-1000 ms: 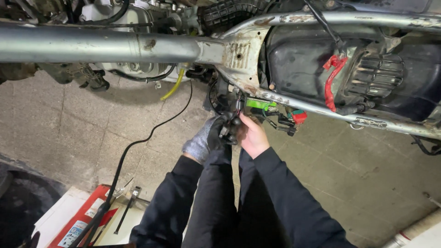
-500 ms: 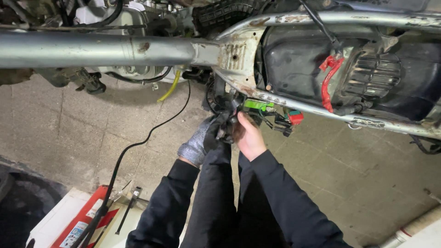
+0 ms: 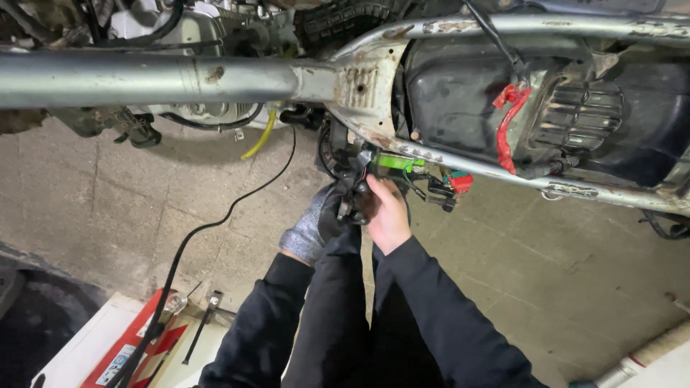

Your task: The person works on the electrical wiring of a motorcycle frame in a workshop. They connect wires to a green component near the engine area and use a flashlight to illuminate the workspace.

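My left hand, in a grey and black work glove, and my bare right hand meet under a bare silver motorcycle frame. Both grip a small dark part with black wires hanging from the frame's lower rail. Just above my fingers sit a green connector and a red connector. What lies between my palms is mostly hidden.
A black tank-like body with a red strap fills the frame at upper right. A black cable and a yellow hose hang toward the tiled floor. A red and white box with tools lies at lower left.
The view has shifted slightly; both hands stay on the dark part under the frame, sitting a little lower and further right in the view than before.
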